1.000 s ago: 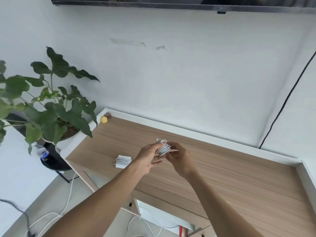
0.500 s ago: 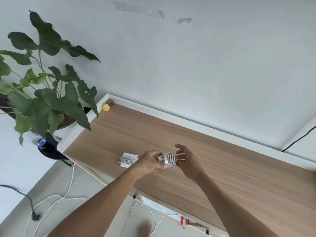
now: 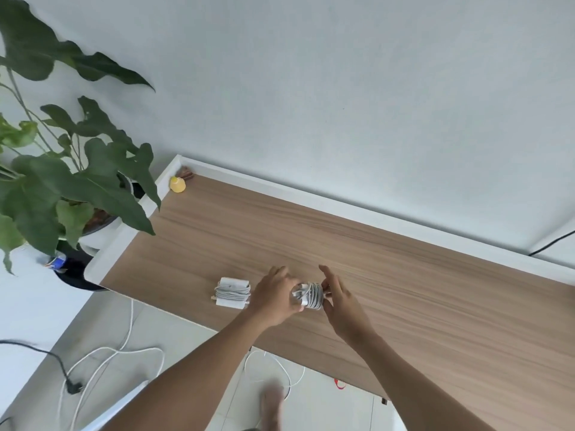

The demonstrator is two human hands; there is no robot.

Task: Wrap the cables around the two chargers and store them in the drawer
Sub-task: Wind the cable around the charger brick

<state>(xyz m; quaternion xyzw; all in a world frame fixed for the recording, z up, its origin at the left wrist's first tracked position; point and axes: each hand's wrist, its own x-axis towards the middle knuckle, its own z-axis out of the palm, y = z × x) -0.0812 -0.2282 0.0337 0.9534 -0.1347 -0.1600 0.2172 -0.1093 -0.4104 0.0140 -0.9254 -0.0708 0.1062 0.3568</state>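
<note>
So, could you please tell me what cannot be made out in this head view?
Head view, each:
1. White cable-wrapped charger: left hand and right hand cover its ends, so the cable's tip is hidden.
2. Drawer: out of sight, presumably below the wooden desktop.
3. Small brown thing behind the yellow round object: too small to identify.

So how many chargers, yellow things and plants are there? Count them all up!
Chargers: 2, the wrapped charger lying on the desk and the held charger between the left hand and right hand.
Yellow things: 1, the yellow blob in the desk's far corner.
Plants: 1, the potted plant beside the desk.
Total: 4.
</note>
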